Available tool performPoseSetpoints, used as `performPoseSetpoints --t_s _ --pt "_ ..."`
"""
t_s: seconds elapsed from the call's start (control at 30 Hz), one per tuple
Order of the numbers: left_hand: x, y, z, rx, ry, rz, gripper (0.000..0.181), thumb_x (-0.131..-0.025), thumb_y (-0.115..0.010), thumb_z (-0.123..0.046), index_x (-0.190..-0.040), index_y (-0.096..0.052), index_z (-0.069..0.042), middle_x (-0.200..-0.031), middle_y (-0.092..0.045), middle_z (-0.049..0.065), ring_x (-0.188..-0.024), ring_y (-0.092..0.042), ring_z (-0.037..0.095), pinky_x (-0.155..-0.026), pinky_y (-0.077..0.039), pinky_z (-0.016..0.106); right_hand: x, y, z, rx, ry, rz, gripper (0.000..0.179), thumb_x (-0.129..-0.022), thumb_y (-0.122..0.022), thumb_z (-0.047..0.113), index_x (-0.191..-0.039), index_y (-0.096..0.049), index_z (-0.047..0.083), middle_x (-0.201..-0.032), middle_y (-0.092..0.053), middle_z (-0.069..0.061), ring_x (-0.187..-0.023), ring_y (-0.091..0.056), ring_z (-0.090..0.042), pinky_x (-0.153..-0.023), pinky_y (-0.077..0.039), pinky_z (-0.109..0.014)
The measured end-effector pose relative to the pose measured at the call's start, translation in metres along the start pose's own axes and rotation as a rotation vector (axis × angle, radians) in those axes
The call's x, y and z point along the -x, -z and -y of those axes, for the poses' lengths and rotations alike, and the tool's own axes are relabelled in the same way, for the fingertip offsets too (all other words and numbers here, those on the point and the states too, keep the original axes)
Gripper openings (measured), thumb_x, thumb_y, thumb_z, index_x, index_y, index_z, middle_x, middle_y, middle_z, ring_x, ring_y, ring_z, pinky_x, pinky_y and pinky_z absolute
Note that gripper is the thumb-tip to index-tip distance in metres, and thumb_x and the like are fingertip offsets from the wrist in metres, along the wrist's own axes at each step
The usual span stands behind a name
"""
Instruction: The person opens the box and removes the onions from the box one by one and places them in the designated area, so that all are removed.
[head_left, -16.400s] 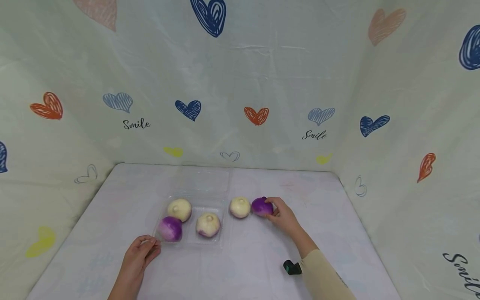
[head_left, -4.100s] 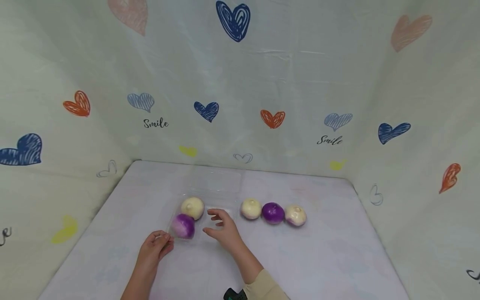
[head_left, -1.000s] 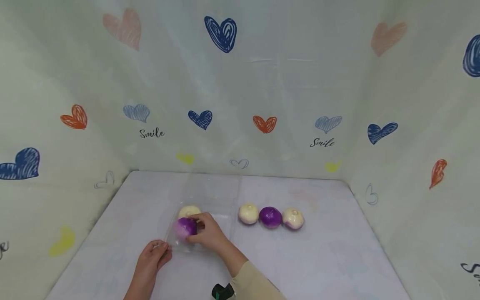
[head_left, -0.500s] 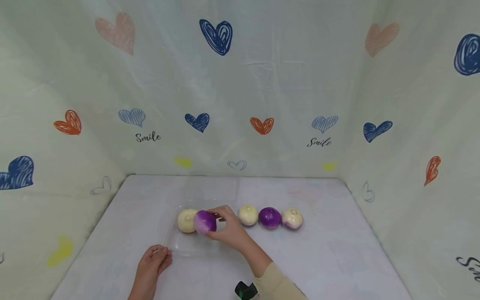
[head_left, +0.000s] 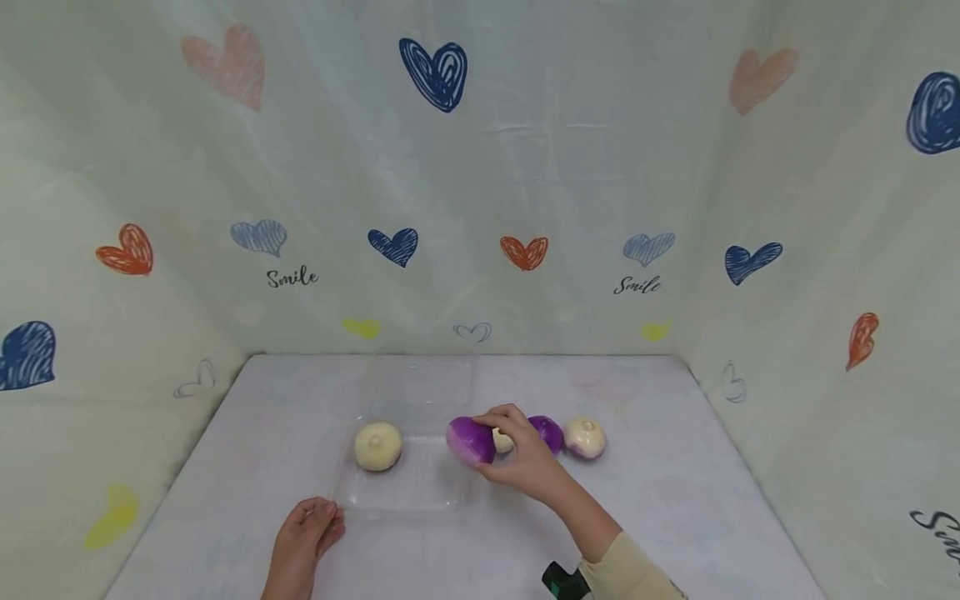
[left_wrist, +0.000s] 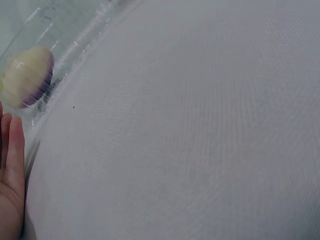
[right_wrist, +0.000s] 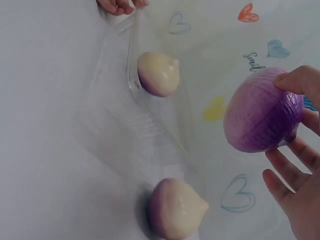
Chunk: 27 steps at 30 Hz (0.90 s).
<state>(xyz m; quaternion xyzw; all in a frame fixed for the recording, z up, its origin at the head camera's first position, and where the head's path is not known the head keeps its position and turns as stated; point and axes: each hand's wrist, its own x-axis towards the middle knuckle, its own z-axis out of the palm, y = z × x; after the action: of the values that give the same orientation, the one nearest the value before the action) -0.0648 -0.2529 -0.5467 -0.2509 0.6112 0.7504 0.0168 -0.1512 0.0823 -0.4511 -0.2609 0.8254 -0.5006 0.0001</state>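
A purple onion [head_left: 468,442] is held between the thumb and fingers of my right hand [head_left: 527,454], above the right side of a clear plastic container [head_left: 408,500]. The right wrist view shows the same onion [right_wrist: 260,112] raised, its skin paler on one side. One cream onion [head_left: 378,447] sits in the container's left part. My left hand [head_left: 303,537] pinches the front left corner of the container. In the left wrist view, fingers [left_wrist: 16,145] lie by the clear wall, with a cream onion with a purple base [left_wrist: 30,77] behind it.
Right of the container stand a cream onion [head_left: 502,442], partly hidden by my right hand, a purple onion [head_left: 550,432] and a cream onion [head_left: 585,437] in a row. The container's lid [head_left: 420,379] lies back behind it. A heart-printed curtain [head_left: 570,167] encloses the table.
My right hand took hold of the purple onion in the container, lifted it and carried it right. Earlier, another cream onion left the container for the row. My left hand stays at the corner.
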Motion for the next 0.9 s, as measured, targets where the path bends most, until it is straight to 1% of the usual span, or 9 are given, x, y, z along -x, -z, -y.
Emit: performPoseSetpoints --t_s 0.07,0.13,0.2,0.27,0.4,0.5,0.7,0.83,0.9 --pt "0.000 0.000 0.001 0.003 -0.005 -0.001 0.023 -0.098 -0.061 -0.014 -0.111 -0.047 -0.002 -0.092 -0.065 0.001 -0.087 -0.063 0.010 -0.084 -0.056 0.025 0.005 0.008 -0.004 0.045 0.019 -0.016 0.056 -0.074 -0.085 0.011 -0.124 -0.063 0.019 -0.120 -0.050 0.008 -0.110 -0.052 -0.016 -0.091 -0.051 -0.037" --pt "0.000 0.001 0.002 0.003 -0.007 -0.005 0.023 -0.098 -0.061 -0.013 -0.112 -0.047 -0.001 -0.092 -0.065 0.001 -0.087 -0.063 0.010 -0.083 -0.056 0.025 0.010 0.016 -0.009 0.085 0.032 -0.035 0.057 -0.073 -0.086 0.010 -0.124 -0.063 0.017 -0.120 -0.050 0.005 -0.110 -0.052 -0.019 -0.091 -0.052 -0.038" --pt "0.000 0.001 0.003 0.002 -0.002 -0.008 0.024 -0.098 -0.061 -0.013 -0.112 -0.047 -0.001 -0.092 -0.065 0.001 -0.087 -0.063 0.010 -0.083 -0.056 0.025 0.017 0.023 -0.015 0.119 0.024 -0.053 0.057 -0.072 -0.086 0.010 -0.124 -0.063 0.015 -0.120 -0.050 0.003 -0.111 -0.053 -0.020 -0.091 -0.053 -0.040" --pt "0.000 0.002 0.004 -0.001 0.000 0.000 0.027 -0.097 -0.063 -0.014 -0.113 -0.047 -0.001 -0.092 -0.065 0.001 -0.087 -0.063 0.009 -0.083 -0.056 0.025 0.025 0.030 -0.023 0.151 -0.007 -0.070 0.057 -0.071 -0.087 0.010 -0.123 -0.063 0.014 -0.120 -0.050 0.004 -0.113 -0.053 -0.022 -0.093 -0.052 -0.043" --pt "0.000 0.002 0.006 0.003 0.004 0.007 0.028 -0.096 -0.064 -0.015 -0.113 -0.048 0.000 -0.093 -0.065 0.002 -0.088 -0.063 0.010 -0.083 -0.056 0.026 0.040 0.043 -0.033 0.185 -0.098 -0.117 0.057 -0.071 -0.088 0.010 -0.123 -0.064 0.015 -0.120 -0.050 0.004 -0.115 -0.051 -0.023 -0.093 -0.051 -0.047" --pt "0.000 0.001 0.006 0.003 0.005 0.006 0.027 -0.096 -0.064 -0.014 -0.112 -0.049 0.000 -0.094 -0.065 0.003 -0.088 -0.062 0.011 -0.083 -0.056 0.026 0.048 0.052 -0.040 0.216 -0.128 -0.156 0.058 -0.070 -0.089 0.009 -0.123 -0.064 0.014 -0.121 -0.051 0.002 -0.115 -0.051 -0.024 -0.094 -0.050 -0.050" --pt "0.000 0.000 0.004 -0.007 0.006 0.015 0.026 -0.097 -0.062 -0.016 -0.113 -0.047 -0.001 -0.096 -0.065 0.004 -0.090 -0.062 0.011 -0.084 -0.055 0.025 0.054 0.072 -0.048 0.333 -0.102 -0.219 0.059 -0.070 -0.088 0.004 -0.124 -0.063 0.006 -0.121 -0.051 -0.006 -0.114 -0.053 -0.029 -0.096 -0.048 -0.052" --pt "-0.001 0.001 0.001 -0.012 0.008 0.017 0.025 -0.098 -0.062 -0.017 -0.112 -0.047 -0.002 -0.097 -0.065 0.004 -0.091 -0.062 0.011 -0.084 -0.055 0.025 0.054 0.082 -0.051 0.431 -0.073 -0.253 0.059 -0.069 -0.087 0.002 -0.123 -0.063 0.003 -0.118 -0.051 -0.009 -0.110 -0.055 -0.031 -0.093 -0.049 -0.053" --pt "-0.002 0.001 0.000 -0.017 0.004 0.023 0.025 -0.098 -0.061 -0.019 -0.111 -0.047 -0.003 -0.097 -0.065 0.004 -0.091 -0.061 0.011 -0.084 -0.055 0.025 0.053 0.086 -0.052 0.463 -0.058 -0.266 0.059 -0.069 -0.087 0.001 -0.122 -0.063 0.002 -0.118 -0.051 -0.011 -0.108 -0.055 -0.032 -0.091 -0.050 -0.053"
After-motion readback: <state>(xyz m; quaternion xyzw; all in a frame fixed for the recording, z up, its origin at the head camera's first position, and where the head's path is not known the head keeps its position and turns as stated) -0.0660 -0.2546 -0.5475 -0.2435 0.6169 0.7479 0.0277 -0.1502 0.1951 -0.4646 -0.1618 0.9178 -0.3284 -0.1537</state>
